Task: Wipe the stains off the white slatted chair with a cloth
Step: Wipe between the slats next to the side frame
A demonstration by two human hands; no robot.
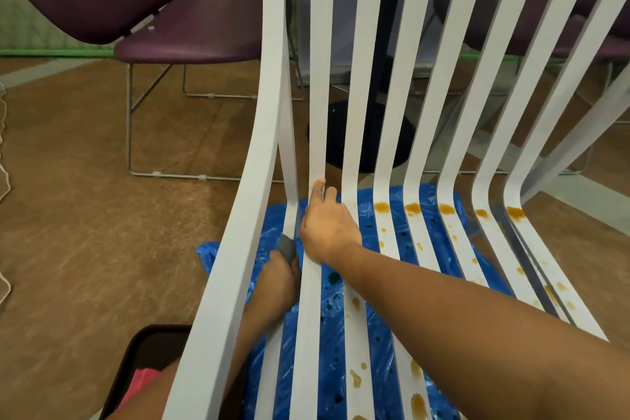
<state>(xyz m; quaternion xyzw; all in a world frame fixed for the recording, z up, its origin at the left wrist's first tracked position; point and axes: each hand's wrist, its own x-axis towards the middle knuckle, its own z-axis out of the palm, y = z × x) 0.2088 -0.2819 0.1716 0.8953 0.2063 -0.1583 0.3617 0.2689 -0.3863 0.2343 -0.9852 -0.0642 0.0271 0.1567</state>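
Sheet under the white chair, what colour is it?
Blue; the sheet shows best in the head view.

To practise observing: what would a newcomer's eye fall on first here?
The white chair fills the view, its seat slats spotted with orange-brown stains, thickest at the bend on the right. A bright blue sheet shows beneath it. Left of centre, the right hand grips a slat while the left hand, lower down, holds a grey cloth.
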